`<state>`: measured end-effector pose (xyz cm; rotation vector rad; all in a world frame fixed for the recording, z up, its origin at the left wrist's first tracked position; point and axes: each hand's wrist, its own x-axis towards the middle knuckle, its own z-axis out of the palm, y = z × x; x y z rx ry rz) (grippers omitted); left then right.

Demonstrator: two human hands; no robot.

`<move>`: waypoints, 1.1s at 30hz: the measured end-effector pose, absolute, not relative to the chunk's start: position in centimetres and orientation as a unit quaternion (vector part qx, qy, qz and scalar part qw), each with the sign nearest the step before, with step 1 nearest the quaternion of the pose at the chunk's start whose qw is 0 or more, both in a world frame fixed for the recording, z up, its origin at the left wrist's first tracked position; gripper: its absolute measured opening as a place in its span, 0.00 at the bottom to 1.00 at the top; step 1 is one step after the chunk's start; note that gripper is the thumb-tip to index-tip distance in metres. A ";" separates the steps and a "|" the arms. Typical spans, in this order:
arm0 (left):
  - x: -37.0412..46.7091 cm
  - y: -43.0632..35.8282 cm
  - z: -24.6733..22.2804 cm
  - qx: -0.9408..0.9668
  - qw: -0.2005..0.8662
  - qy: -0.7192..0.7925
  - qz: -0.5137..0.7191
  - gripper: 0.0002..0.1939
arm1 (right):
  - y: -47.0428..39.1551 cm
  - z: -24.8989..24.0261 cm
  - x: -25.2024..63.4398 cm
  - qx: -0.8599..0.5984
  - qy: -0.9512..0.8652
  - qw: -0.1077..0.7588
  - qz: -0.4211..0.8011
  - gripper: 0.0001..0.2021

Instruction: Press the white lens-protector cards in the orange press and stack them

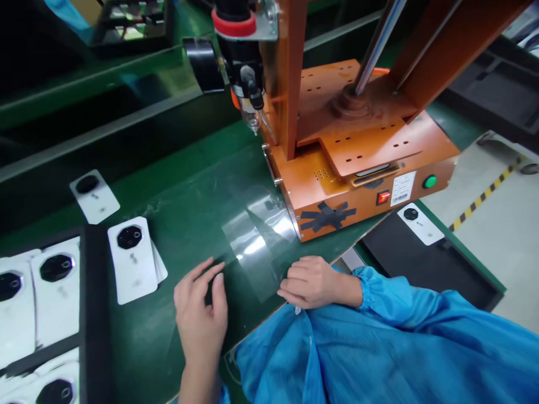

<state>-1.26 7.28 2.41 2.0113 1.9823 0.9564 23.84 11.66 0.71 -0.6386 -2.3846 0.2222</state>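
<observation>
My left hand [201, 314] is over the green mat, its fingers and thumb apart with nothing between them. Close to its fingertips lies a clear plastic sheet [248, 252] with bright reflections. My right hand [309, 282] rests at the bench's front edge beside that sheet, fingers curled together; its palm is hidden, so I cannot make out whether anything is inside. Left of my left hand, a white phone back cover [133, 275] with a round black camera area lies on top of another. A further white phone back cover [95, 205] lies behind them.
An orange press machine [337, 191] with a red switch and a green button stands ahead. At the left, a black tray [95, 314] holds several white phone back covers. Another black tray [404, 264] at the right carries one white phone back cover [421, 224].
</observation>
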 end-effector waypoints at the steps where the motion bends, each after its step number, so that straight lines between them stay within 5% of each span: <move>1: -1.2 7.3 2.3 0.677 0.078 0.658 0.321 0.11 | 11.7 0.9 23.7 -0.265 -0.900 0.327 0.111 0.12; 6: -1.0 8.1 1.3 0.721 0.082 0.631 0.274 0.15 | 12.1 1.5 23.4 -0.328 -0.864 0.315 0.217 0.11; 13: -1.6 7.6 1.6 0.678 0.092 0.643 0.344 0.11 | 12.0 1.2 23.6 -0.334 -0.862 0.316 0.214 0.11; 18: 0.2 7.0 1.4 0.736 0.096 0.623 0.246 0.17 | 12.2 1.5 23.4 -0.340 -0.860 0.303 0.229 0.11; 33: 1.2 7.3 0.6 0.702 0.085 0.645 0.289 0.06 | 14.7 2.7 20.5 -0.211 -0.952 0.220 -0.026 0.11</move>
